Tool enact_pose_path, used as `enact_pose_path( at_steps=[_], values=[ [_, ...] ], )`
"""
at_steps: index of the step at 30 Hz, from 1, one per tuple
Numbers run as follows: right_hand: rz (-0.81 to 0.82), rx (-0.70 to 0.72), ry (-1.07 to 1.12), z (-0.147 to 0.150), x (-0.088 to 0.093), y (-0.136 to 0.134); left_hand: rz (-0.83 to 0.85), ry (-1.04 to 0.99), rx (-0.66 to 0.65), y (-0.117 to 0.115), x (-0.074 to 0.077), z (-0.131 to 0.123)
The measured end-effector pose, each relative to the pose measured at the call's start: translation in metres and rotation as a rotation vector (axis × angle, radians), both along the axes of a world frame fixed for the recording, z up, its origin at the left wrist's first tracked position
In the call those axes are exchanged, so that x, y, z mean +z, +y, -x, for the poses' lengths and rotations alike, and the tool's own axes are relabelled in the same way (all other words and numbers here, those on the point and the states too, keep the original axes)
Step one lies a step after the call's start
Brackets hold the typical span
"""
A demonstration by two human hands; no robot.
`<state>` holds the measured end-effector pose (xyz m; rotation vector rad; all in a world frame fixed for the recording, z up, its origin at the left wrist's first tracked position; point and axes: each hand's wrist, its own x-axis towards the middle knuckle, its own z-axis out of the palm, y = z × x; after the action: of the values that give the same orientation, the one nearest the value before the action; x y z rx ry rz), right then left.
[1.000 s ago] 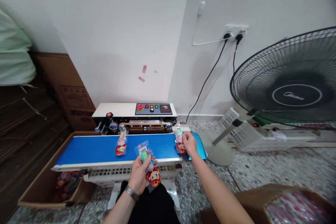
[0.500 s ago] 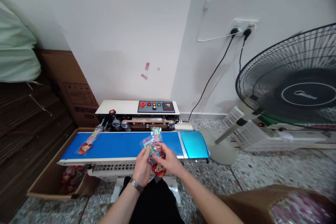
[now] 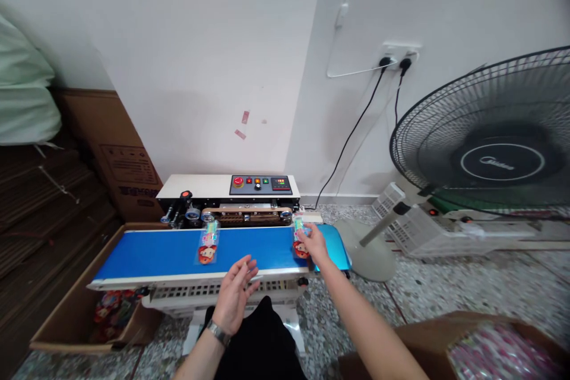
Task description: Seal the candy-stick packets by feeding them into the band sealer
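Observation:
At the right part of the blue conveyor belt point(image 3: 155, 252), my right hand point(image 3: 315, 244) has its fingers on the edge of a clear plastic packet point(image 3: 300, 248) with a red-haired cartoon figure. The packet's top end is at the band sealer's point(image 3: 249, 214) entry. A similar packet point(image 3: 207, 249) lies farther left on the belt, its top edge by the rollers. My left hand point(image 3: 235, 294), a watch on its wrist, is in front of the belt with fingers parted and nothing visible in it.
A cardboard box point(image 3: 75, 326) holding several packets stands below the belt's left end. Another box point(image 3: 427, 338) with shiny pink packets is at lower right. A large fan point(image 3: 499, 160) stands right, beside white crates point(image 3: 418, 228). Power cords point(image 3: 351, 133) run down the wall.
My hands have parted; the right one has carried the packet onto the belt's right end. The packet by the sealer has travelled left, and the one at the far left has left the belt.

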<state>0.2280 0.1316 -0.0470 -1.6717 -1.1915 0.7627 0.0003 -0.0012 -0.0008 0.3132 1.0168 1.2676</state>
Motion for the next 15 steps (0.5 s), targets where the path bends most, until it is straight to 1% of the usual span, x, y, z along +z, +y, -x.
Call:
enact_pose_path(
  at_steps=[2,4,6,8,10,12,13,15],
  values=[
    [0.073,0.108,-0.153,0.009,0.003,0.005,-0.003,0.002,-0.004,-0.001,0.001,-0.001],
    [0.119,0.215,-0.331,0.019,0.009,0.006,-0.004,0.009,-0.007,-0.002,0.003,-0.002],
    [0.095,0.276,-0.447,0.024,0.020,0.002,-0.003,0.025,-0.018,-0.002,0.004,-0.001],
    [0.016,0.321,-0.490,0.020,0.039,-0.009,-0.004,0.046,-0.041,-0.003,0.004,0.002],
    [-0.066,0.371,-0.482,0.001,0.066,-0.028,0.006,0.071,-0.074,-0.004,0.002,0.008],
    [-0.114,0.377,-0.475,-0.033,0.100,-0.056,0.041,0.111,-0.103,-0.006,-0.003,0.015],
    [-0.116,0.345,-0.487,-0.056,0.118,-0.074,0.064,0.137,-0.117,-0.008,-0.005,0.019],
    [-0.092,0.199,-0.560,-0.109,0.152,-0.114,0.114,0.197,-0.141,-0.013,-0.011,0.026]
  ],
)
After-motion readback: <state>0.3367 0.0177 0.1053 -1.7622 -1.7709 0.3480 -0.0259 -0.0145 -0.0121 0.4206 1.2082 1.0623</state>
